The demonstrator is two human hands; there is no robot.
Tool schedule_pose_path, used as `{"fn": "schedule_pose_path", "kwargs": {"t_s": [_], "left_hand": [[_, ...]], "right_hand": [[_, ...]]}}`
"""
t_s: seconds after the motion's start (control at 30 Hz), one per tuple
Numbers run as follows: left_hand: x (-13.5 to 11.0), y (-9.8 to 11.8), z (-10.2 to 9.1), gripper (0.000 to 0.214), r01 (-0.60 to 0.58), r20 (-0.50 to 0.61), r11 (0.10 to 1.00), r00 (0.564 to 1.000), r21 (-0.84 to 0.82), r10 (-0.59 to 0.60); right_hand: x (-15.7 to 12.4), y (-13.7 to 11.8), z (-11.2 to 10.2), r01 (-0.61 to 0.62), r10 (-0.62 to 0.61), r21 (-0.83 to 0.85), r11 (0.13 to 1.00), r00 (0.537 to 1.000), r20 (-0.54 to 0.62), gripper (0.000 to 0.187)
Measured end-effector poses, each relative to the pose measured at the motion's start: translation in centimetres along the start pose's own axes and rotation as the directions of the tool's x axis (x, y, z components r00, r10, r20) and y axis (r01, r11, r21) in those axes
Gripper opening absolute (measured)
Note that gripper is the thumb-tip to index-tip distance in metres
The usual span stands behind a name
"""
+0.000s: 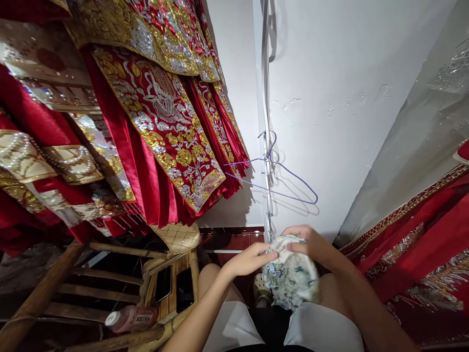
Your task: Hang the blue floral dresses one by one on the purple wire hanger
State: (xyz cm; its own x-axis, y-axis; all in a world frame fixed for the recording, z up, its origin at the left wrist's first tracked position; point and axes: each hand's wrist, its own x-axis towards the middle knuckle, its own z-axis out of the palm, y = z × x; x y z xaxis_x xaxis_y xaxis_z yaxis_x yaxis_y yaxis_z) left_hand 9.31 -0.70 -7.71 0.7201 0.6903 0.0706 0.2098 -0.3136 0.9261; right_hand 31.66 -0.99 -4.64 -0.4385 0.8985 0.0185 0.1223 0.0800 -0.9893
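Note:
A bunched white cloth (293, 278) with a blue, green and yellowish print hangs over my lap, its edges gathered and ruffled. My left hand (252, 257) grips its upper left edge, thumb on top. At the upper right edge, my right hand (306, 243) pinches the same cloth, fingers curled behind it. The cloth is crumpled, so I cannot tell what kind of garment or item it is. Above my hands, a purple wire hanger (293, 173) hangs by its hook from a white upright strip (266, 98) on the wall, with nothing on it.
Red embroidered garments (176, 122) with gold and silver hang at the left. More red beaded fabric (421, 239) is at the right, near clear plastic sheeting (414, 127). A bamboo chair (194, 278) holds two phones (163, 283); a pinkish bottle (130, 319) lies beside them.

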Motion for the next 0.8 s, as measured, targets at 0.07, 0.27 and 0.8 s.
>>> {"fn": "schedule_pose_path", "kwargs": {"t_s": [0.07, 0.27, 0.8], "left_hand": [[-1.1, -1.2, -0.9, 0.037, 0.096, 0.095, 0.989, 0.990, 0.115, -0.108], [-4.0, -0.2, -4.9, 0.039, 0.273, -0.214, 0.809, 0.959, 0.520, -0.186], [-2.1, 3.7, -11.7, 0.026, 0.312, -0.282, 0.438, 0.950, 0.843, -0.135]], "right_hand": [[1.5, -1.2, -1.6, 0.139, -0.173, -0.226, 0.964, 0.976, -0.134, 0.010], [8.9, -1.5, -3.7, 0.232, -0.523, -0.585, 0.777, 0.755, -0.396, 0.040], [5.3, -0.5, -9.3, 0.042, -0.404, -0.739, 0.673, 0.857, -0.319, 0.027]]}}
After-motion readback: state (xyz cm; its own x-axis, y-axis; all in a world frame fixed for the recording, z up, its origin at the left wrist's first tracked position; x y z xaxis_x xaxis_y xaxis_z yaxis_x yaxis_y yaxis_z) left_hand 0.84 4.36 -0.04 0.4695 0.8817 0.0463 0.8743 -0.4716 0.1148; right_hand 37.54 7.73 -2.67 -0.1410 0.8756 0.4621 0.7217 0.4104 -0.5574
